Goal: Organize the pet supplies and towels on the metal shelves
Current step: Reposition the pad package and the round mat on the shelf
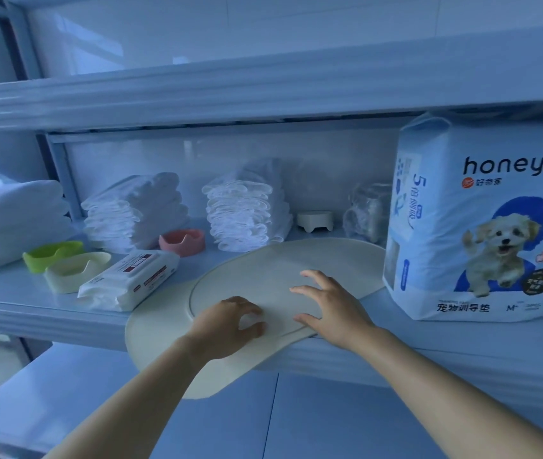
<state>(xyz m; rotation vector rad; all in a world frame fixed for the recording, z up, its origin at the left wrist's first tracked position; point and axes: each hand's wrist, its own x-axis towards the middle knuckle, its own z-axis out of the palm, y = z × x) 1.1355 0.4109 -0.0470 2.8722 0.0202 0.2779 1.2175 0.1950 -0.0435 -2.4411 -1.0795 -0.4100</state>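
Nearest: left hand (230, 323), fingers bent, tips down on a flat cream rounded rubbery mat (263, 270); pinching or only pressing, cannot tell. Beside it, right hand (326, 306), fingers spread wide, lying flat on the same mat. Mat partly on the pale metal shelf (15, 306), near end hanging over the front edge. Just left of the mat, a soft white pack of wipes (127, 283), then a cream plastic bowl (75, 270) with a green plastic bowl (51, 253) just behind. To the right, standing upright, a tall white-and-blue bag of pet pads (475, 233) with a puppy picture. Farther back: a pink bowl (182, 241), two stacks of folded white pads (134, 213) (243, 217), a pile of folded white towels (15, 223) at far left, a small white footed bowl (315, 220), a crinkly clear bag (368, 210).
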